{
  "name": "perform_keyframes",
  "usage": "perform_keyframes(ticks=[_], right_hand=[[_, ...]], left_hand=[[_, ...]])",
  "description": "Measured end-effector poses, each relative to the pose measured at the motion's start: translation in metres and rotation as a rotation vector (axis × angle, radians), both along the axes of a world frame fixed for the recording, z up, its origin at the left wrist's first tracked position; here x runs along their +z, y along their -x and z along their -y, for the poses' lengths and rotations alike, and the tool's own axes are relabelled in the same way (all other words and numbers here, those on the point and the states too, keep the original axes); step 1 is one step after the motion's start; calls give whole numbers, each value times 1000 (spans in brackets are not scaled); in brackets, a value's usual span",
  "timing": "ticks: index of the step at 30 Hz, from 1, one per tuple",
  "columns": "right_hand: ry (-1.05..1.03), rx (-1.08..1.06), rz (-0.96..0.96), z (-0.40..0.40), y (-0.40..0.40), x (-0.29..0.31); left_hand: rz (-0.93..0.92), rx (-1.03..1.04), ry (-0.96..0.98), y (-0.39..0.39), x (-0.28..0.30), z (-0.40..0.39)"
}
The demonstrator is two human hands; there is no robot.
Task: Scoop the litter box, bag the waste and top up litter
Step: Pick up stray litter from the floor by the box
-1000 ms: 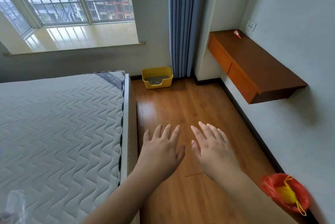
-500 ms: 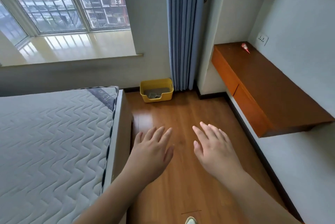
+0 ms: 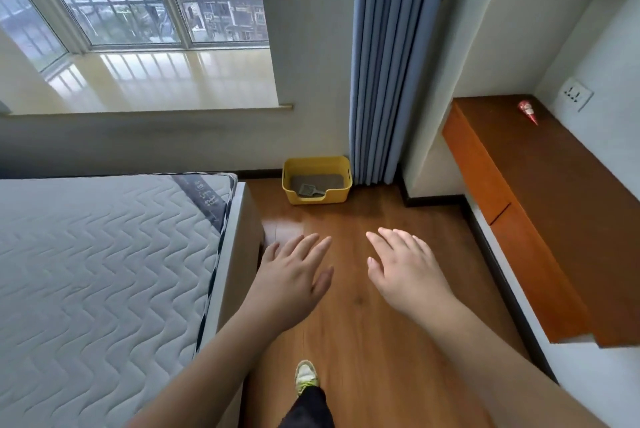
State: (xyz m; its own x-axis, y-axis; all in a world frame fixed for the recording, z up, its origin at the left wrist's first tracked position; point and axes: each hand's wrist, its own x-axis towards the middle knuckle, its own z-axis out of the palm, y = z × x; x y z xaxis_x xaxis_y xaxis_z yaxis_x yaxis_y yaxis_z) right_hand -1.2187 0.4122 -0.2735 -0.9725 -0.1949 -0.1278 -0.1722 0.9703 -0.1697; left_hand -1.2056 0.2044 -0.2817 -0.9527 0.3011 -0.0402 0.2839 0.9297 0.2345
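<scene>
Reaching out bare and flat, left hand (image 3: 292,283) and right hand (image 3: 407,270), holding nothing. Heading for the box (image 3: 317,179) by the curtain (image 3: 384,63), well ahead; likely best crouching close, then taking the scoop (image 3: 309,189) lying inside.

This was a bedroom in a home. A bed (image 3: 104,271) with a bare quilted mattress filled the left side. Beyond its foot a window (image 3: 138,1) looked onto apartment blocks; right of the bed ran wood flooring (image 3: 381,323), a blue curtain (image 3: 384,63) and a wall-mounted wooden desk (image 3: 554,212).
</scene>
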Motion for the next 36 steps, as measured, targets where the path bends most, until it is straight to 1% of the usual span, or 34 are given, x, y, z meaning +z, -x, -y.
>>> perform_keyframes(ticks=[5,10,17,23,26,31,36], right_hand=[[-16,-44,25,12,72,-5],[0,-96,9,16,130,-12],[6,-127,30,-9,210,-32],[36,-115,96,-54,304,-57],[50,-110,121,-81,358,-64],[13,-65,132,-112,439,-76],[7,-46,146,-116,494,-93]], left_hand=[[80,1,-104,75,-5,24],[114,-75,-71,149,-15,30],[130,-100,-92,243,-31,-7],[187,-80,-39,342,-54,-52],[221,-25,-55,394,-62,-70],[188,14,-45,461,-77,-93],[184,6,-38,510,-95,-108]])
